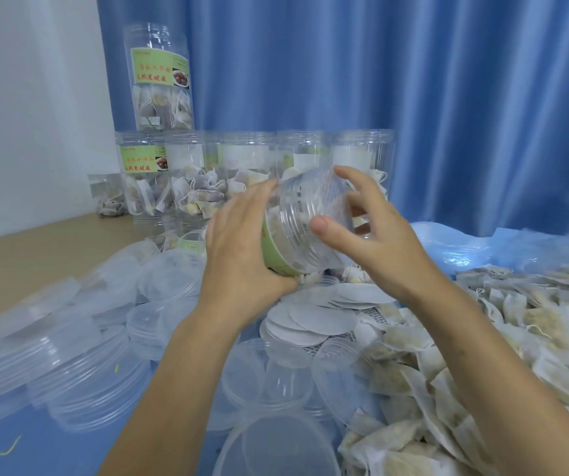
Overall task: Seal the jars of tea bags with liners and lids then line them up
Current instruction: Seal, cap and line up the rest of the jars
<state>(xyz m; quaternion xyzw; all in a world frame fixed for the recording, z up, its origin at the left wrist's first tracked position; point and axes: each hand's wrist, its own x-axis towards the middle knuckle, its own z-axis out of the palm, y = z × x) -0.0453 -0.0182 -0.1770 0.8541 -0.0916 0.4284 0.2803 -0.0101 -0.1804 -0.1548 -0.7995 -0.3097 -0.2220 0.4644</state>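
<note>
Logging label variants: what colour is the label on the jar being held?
Green, on the held jar, seen in the head view.

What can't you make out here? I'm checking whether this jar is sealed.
Head view only:
- Held jar: motion-blurred, so liner or lid unclear.
- Its base: hidden by the left hand.
- Right hand: fingertips behind the jar.
- Back-row jars: lids too blurred.

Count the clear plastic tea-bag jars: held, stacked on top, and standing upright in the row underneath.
Clear plastic jar gripped by left hand and right hand: 1
Labelled jar stacked on top: 1
Upright jars in the row: 5
Total: 7
</note>
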